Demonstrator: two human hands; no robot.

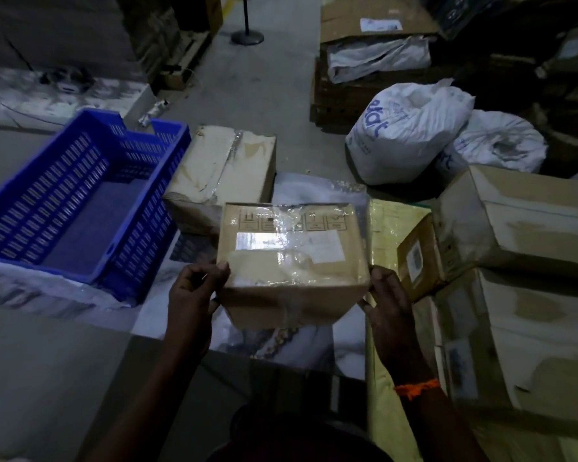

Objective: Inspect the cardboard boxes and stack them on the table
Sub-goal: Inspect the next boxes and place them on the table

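I see the table [314, 345] with a blue crate [80, 201] along its left edge and big boxes [521, 221] piled at its right edge. A far box [221, 168] lies at the back edge. The taped box [291, 261] is held above the near edge, with the left hand [191, 291] pinching its left corner and the right hand [387, 308] gripping its right corner.

Above the desk [167, 315], near edge: box [291, 261] between left hand [194, 291] and right hand [386, 305], gripped at its near corners. Left of it, crate [141, 228] on the desk. Behind it, touching the crate's right wall, rear box [221, 168]. Right of the held box, small box [417, 258], tilted, just beside upper box [521, 215] stacked on lower box [514, 345]. Farther back, on the floor [264, 95], left sack [404, 128] touching right sack [494, 145].
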